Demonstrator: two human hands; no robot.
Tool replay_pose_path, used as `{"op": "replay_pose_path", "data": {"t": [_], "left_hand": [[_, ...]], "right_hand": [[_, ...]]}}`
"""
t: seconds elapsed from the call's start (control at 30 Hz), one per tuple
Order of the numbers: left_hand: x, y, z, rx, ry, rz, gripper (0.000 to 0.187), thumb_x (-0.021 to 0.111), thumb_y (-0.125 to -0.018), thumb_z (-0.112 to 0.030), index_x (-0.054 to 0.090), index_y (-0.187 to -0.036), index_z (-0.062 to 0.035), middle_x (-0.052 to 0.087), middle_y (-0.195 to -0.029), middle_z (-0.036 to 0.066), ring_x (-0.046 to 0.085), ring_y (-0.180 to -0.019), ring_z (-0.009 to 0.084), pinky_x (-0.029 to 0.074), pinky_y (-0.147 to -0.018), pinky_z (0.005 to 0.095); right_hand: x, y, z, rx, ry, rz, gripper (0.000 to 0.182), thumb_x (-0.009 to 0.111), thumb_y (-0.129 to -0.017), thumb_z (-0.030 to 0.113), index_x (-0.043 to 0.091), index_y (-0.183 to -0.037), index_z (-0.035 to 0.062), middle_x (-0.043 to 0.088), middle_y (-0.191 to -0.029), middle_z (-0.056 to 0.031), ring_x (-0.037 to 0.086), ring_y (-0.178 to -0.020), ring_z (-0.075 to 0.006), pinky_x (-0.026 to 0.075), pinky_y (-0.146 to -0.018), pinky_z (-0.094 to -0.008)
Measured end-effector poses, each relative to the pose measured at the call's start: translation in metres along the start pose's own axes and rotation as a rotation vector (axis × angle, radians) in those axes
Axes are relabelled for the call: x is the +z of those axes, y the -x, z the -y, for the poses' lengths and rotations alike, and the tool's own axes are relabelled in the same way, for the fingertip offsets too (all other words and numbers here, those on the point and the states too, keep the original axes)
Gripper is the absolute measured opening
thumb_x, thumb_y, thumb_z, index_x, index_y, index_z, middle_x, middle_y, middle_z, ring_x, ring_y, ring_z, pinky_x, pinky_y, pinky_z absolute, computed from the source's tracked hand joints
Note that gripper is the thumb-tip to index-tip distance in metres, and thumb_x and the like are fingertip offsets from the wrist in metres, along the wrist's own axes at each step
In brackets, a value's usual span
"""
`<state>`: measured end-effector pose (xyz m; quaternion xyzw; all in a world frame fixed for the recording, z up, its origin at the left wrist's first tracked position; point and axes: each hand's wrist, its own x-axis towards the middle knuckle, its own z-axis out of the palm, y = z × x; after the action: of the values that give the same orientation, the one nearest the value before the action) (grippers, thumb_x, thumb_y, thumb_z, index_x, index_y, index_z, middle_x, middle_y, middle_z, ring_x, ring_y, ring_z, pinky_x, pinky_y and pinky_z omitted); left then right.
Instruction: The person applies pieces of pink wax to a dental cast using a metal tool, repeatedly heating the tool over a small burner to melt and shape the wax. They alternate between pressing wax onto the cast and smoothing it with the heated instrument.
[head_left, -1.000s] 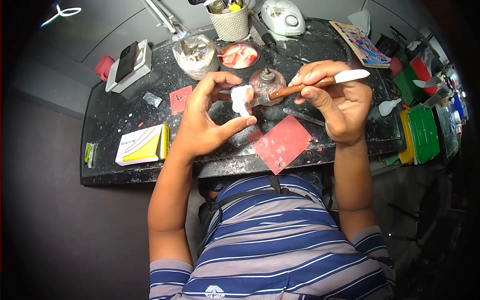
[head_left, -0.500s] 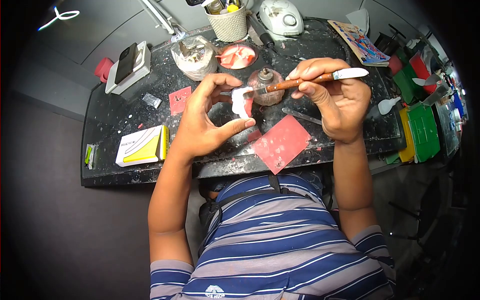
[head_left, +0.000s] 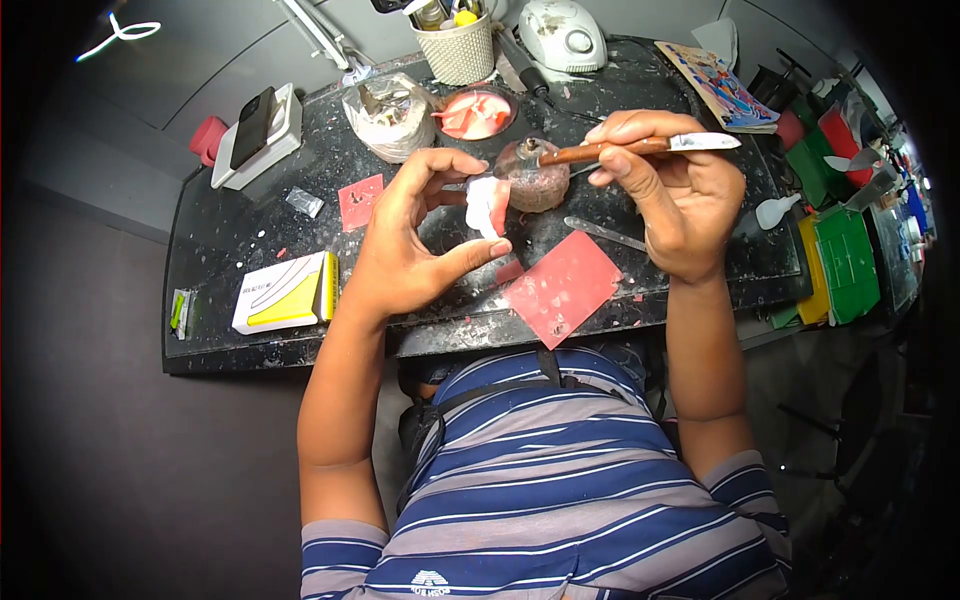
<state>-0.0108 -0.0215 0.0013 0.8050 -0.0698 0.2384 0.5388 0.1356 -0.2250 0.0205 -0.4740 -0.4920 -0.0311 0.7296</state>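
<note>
The left hand (head_left: 415, 235) grips the white and pink piece (head_left: 484, 208) between thumb and fingertips, above the near part of the table (head_left: 640, 90). This edge grip probably serves to steady the piece while leaving its pink side exposed toward the right hand (head_left: 690, 215). The right hand is closed in a pinch on the wooden handle of the knife (head_left: 600, 153), presumably for fine control of the narrow end. That end points toward the piece and overlaps the glass jar (head_left: 541, 190) in view; contact with either cannot be confirmed. The broad end projects beyond the right hand, away from the piece. The pink sheet (head_left: 565, 288) lies flat near the table's front edge, with the metal tool (head_left: 605, 233) just beside it, apparently placed within easy reach.
</note>
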Motion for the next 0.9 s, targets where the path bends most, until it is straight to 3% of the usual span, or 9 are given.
{"op": "replay_pose_path", "data": {"t": [0.1, 0.3, 0.43, 0.5, 0.7, 0.9], "left_hand": [[0.0, 0.001, 0.0, -0.039, 0.151, -0.004, 0.064, 0.087, -0.073, -0.005, 0.051, -0.126, -0.0014, 0.06, -0.119, 0.009, 0.062, -0.111, 0.0191, 0.051, -0.097, 0.0359], [-0.002, -0.001, -0.002, -0.044, 0.428, 0.056, 0.055, 0.079, -0.084, -0.005, 0.047, -0.129, 0.0011, 0.061, -0.12, 0.013, 0.061, -0.113, 0.0208, 0.049, -0.099, 0.0359], [-0.001, -0.001, -0.003, -0.058, 0.494, 0.087, 0.055, 0.077, -0.086, -0.006, 0.046, -0.13, 0.0015, 0.06, -0.121, 0.014, 0.061, -0.114, 0.0222, 0.048, -0.101, 0.0363], [0.0, 0.0, -0.002, -0.061, 0.487, 0.09, 0.054, 0.077, -0.086, -0.006, 0.046, -0.13, 0.0015, 0.06, -0.122, 0.014, 0.061, -0.115, 0.0224, 0.048, -0.101, 0.0366], [0.0, 0.001, 0.0, -0.032, 0.449, 0.107, 0.053, 0.077, -0.087, -0.008, 0.047, -0.129, 0.0017, 0.059, -0.124, 0.015, 0.059, -0.119, 0.0232, 0.046, -0.104, 0.0374], [0.006, 0.003, 0.001, -0.059, 0.504, 0.121, 0.057, 0.075, -0.087, -0.002, 0.04, -0.132, -0.0008, 0.059, -0.124, 0.016, 0.059, -0.119, 0.0235, 0.047, -0.103, 0.0377]], "right_hand": [[-0.003, -0.003, 0.001, 0.035, -0.013, -0.122, 0.01, 0.065, -0.095, -0.002, 0.063, -0.104, -0.0061, 0.07, -0.096, -0.0119, 0.067, -0.085, -0.0135, 0.055, -0.077, -0.0249], [-0.005, -0.005, -0.002, 0.048, 0.066, -0.119, 0.009, 0.062, -0.099, 0.005, 0.065, -0.1, -0.0028, 0.068, -0.095, -0.008, 0.065, -0.084, -0.0118, 0.052, -0.078, -0.0247], [0.003, -0.007, 0.009, -0.146, 0.501, 0.237, 0.01, 0.068, -0.09, 0.006, 0.072, -0.099, 0.0048, 0.063, -0.094, -0.0103, 0.064, -0.085, -0.0224, 0.05, -0.075, -0.032], [0.011, -0.003, 0.009, -0.09, 0.487, 0.326, 0.019, 0.069, -0.085, 0.004, 0.073, -0.103, 0.0093, 0.062, -0.096, -0.0081, 0.063, -0.085, -0.0229, 0.048, -0.076, -0.0334], [0.015, -0.001, 0.002, -0.219, 0.611, 0.431, 0.029, 0.069, -0.078, 0.002, 0.072, -0.105, 0.0132, 0.063, -0.097, -0.002, 0.06, -0.084, -0.0207, 0.04, -0.077, -0.0337], [0.018, 0.003, -0.004, -0.331, 0.758, 0.493, 0.032, 0.067, -0.076, 0.001, 0.07, -0.106, 0.0123, 0.064, -0.1, -0.0032, 0.059, -0.085, -0.0218, 0.04, -0.076, -0.0352]]}}
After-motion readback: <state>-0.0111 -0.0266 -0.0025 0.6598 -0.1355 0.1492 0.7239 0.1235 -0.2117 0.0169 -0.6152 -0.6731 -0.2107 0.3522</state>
